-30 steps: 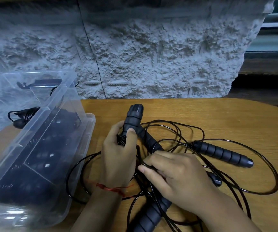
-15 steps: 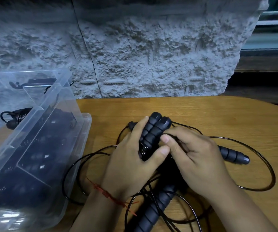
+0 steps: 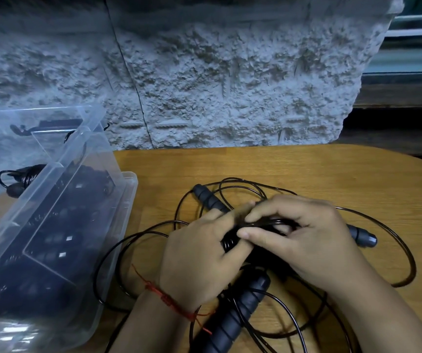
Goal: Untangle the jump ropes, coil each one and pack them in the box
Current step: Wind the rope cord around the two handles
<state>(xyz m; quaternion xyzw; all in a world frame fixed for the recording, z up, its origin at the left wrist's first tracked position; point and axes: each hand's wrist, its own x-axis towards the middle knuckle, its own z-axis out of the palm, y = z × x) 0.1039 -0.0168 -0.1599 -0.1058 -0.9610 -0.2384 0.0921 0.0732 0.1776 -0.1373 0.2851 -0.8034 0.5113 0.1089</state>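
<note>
Currently, left hand (image 3: 199, 256) and right hand (image 3: 311, 243) each have a grip clamped on the coiled jump rope (image 3: 230, 242) over the tabletop (image 3: 293, 169), right of the box (image 3: 128, 175). Risk: loose loops (image 3: 414, 268) could snag the near handle (image 3: 237, 314) and re-knot if pulled hard.

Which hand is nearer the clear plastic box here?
Left. The left hand grips the cord just right of the box, not touching it; the right hand pinches the cord farther right, beyond the left.
</note>
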